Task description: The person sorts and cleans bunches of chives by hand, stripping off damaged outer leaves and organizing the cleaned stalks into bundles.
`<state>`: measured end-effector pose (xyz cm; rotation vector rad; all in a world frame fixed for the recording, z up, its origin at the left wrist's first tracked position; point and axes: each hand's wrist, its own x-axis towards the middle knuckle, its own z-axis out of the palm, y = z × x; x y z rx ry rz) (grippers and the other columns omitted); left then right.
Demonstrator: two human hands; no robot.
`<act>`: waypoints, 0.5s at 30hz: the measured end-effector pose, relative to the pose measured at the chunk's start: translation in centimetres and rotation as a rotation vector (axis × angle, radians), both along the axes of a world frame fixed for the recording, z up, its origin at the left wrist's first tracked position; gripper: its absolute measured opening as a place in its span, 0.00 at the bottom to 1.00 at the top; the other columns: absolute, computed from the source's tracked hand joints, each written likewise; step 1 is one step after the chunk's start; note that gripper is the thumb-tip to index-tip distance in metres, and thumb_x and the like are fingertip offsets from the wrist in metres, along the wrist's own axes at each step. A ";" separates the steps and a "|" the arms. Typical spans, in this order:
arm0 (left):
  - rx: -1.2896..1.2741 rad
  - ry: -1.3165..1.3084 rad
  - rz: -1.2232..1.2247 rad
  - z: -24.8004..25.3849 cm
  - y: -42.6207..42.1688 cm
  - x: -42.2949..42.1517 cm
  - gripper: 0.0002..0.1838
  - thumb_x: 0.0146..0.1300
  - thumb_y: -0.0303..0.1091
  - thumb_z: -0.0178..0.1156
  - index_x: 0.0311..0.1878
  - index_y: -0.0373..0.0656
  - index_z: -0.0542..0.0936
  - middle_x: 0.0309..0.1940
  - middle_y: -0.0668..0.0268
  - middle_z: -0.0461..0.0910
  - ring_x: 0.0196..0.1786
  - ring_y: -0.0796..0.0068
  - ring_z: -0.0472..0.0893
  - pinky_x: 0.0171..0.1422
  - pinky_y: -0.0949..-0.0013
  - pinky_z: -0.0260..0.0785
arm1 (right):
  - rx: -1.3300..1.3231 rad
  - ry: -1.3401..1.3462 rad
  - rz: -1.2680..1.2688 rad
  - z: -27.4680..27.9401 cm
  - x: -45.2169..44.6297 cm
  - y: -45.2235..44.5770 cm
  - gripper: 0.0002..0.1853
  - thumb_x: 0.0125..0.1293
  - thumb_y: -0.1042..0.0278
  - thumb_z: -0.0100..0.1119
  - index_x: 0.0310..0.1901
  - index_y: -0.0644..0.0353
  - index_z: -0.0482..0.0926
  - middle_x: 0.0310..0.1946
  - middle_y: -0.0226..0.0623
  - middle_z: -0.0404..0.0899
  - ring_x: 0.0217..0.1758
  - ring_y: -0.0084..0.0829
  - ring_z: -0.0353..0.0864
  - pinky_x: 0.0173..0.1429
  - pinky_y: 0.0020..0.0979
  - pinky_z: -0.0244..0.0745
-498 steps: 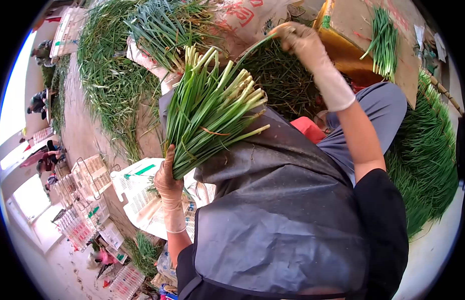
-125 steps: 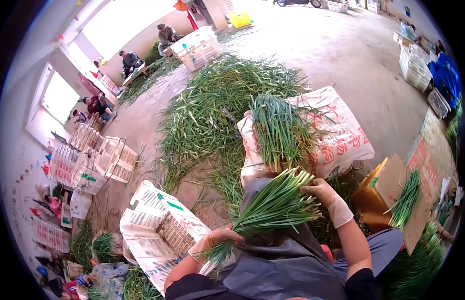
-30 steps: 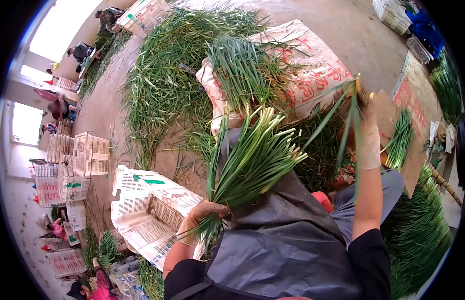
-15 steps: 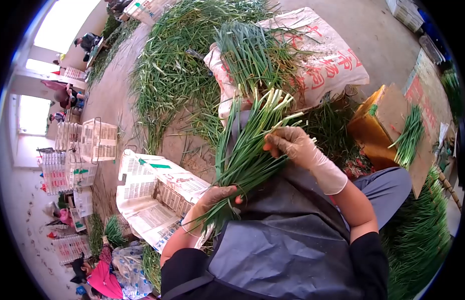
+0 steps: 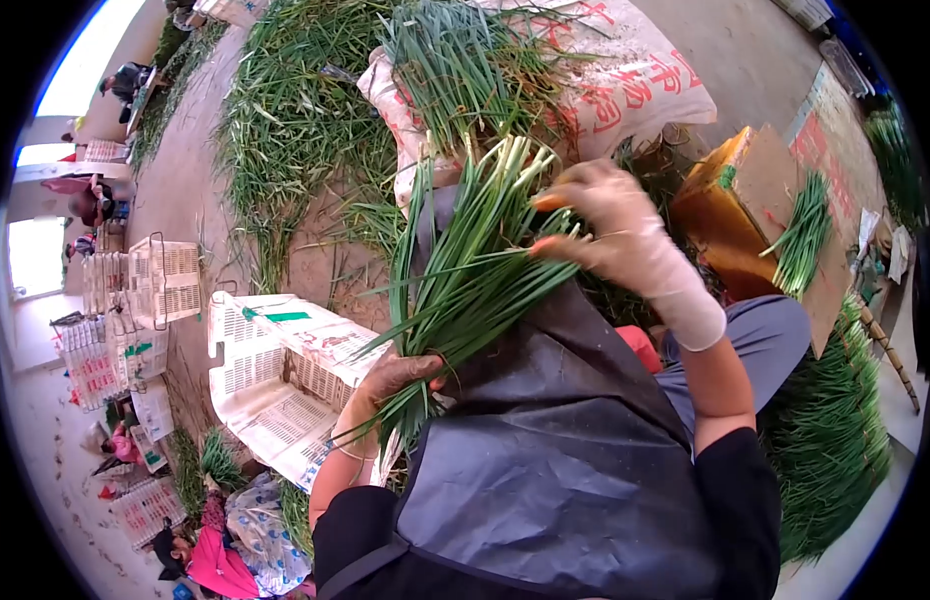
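One heap of loose leaves (image 5: 295, 130) is covering the floor (image 5: 740, 60) near one sack (image 5: 675, 105), which is bearing one clump (image 5: 450, 75) seemingly left to handle. We are holding one apparently part-finished bunch (image 5: 480, 255), while one smaller, seemingly finished bundle (image 5: 805, 235) is lying on a board (image 5: 768, 165). Our left hand (image 5: 400, 375) is gripping the bunch's leafy ends; our right hand (image 5: 610, 225) is hovering half-open beside its stems, any hold unclear.

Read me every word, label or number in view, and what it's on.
"市场", red, on the white sack; its other characters are unclear.
Red characters on the far-right board: too blurred.
Red print on the near crate and stacked crates: too small.
No readable numbers.
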<state>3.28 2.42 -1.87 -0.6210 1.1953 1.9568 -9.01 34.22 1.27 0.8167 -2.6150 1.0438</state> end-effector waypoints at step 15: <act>-0.012 -0.001 0.108 1.8 1.4 -0.1 0.33 0.42 0.26 0.69 0.57 0.33 0.72 0.32 0.64 0.78 0.24 0.78 0.71 0.29 0.79 0.63 | -0.332 -0.442 0.131 -5.4 2.4 -2.1 0.12 0.57 0.57 0.65 0.34 0.56 0.80 0.35 0.36 0.78 0.44 0.39 0.74 0.53 0.38 0.66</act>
